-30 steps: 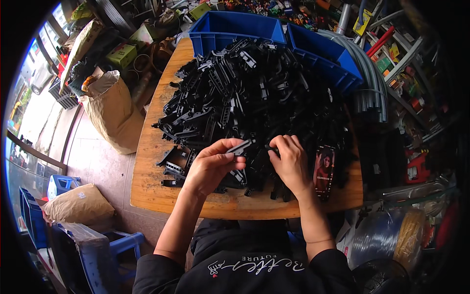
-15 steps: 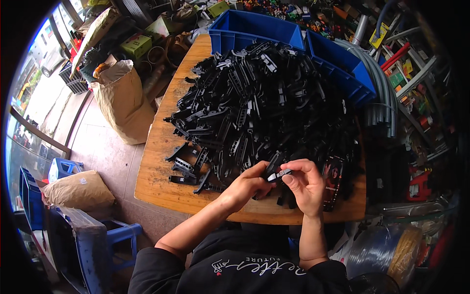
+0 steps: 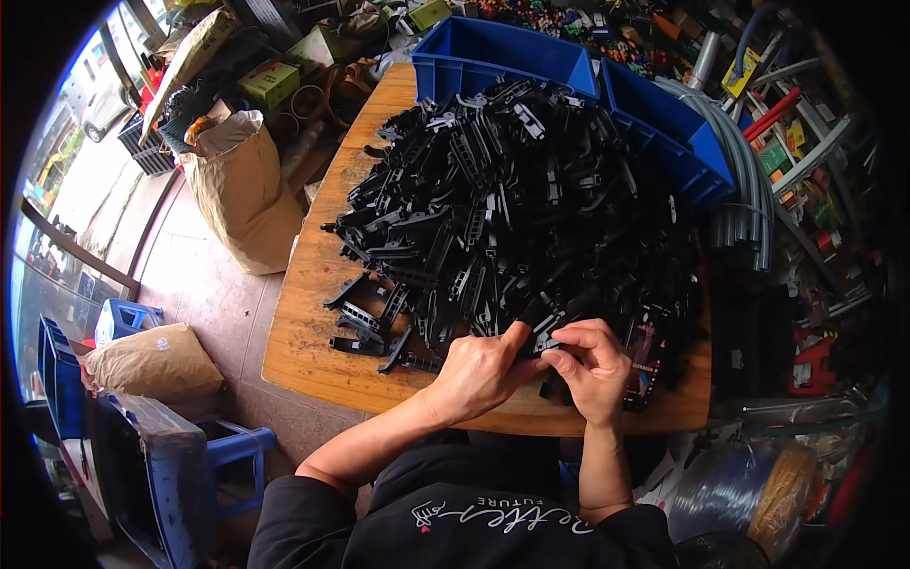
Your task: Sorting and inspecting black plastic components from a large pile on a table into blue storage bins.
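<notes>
Close to the near edge of the wooden table (image 3: 313,365), both my hands meet over one small black plastic part (image 3: 545,339) with a grey glint on it. My left hand (image 3: 477,373) is closed around its left side, thumb along the top. From the right, my right hand (image 3: 592,368) pinches its other end between thumb and fingertips. Much of the part is hidden by my fingers. Right behind them rises a big heap of similar black plastic parts (image 3: 474,209), long and ribbed. A few loose ones (image 3: 358,322) lie at the heap's left side.
Two blue bins (image 3: 507,62) stand at the table's far side. A dark printed card (image 3: 646,356) lies by my right hand. Left on the floor are a tall paper sack (image 3: 242,194), a lying sack (image 3: 156,365) and a blue stool (image 3: 242,455). Coiled grey hose (image 3: 749,218) hangs at right.
My left hand has turned, so its back now shows more and covers more of the part. My right fingers have lowered slightly and still pinch it. The view has shifted a little.
</notes>
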Motion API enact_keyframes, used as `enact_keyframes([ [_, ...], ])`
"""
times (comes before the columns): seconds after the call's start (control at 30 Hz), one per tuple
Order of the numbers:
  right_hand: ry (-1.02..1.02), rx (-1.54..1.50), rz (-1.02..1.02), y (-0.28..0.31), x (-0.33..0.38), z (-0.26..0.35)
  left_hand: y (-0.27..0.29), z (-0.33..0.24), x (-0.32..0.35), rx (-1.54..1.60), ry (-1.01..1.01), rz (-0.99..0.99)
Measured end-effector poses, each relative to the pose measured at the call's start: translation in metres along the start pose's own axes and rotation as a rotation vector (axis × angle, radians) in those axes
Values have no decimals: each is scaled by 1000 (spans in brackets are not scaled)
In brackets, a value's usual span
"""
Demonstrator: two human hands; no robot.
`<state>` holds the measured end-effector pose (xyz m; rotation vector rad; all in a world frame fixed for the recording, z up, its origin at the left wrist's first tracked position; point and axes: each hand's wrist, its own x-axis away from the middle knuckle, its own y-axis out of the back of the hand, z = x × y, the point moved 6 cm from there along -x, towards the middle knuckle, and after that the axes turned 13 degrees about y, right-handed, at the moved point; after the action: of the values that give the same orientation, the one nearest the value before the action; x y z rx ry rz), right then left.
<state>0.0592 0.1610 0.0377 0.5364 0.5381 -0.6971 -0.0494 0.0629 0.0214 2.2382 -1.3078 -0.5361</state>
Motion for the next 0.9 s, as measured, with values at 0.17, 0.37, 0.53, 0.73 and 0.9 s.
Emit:
enact_keyframes([
  [0.17, -48, -153, 125, -3, -4, -10, 1, -5, 8, 41, -46, -57],
  [0.37, -262, -468, 45, -6, 6, -11, 1, -10, 8, 129, -89, -19],
  [0.53, -263, -450, 27, -8, 4, -14, -3, -5, 9, 225, -99, -23],
  [0.73, -203, -301, 95, 0, -1, -19, -4, -2, -2, 132, -91, 12],
  [0.9, -67, -251, 228, -7, -23, -9, 5, -4, 0, 189, -78, 27],
])
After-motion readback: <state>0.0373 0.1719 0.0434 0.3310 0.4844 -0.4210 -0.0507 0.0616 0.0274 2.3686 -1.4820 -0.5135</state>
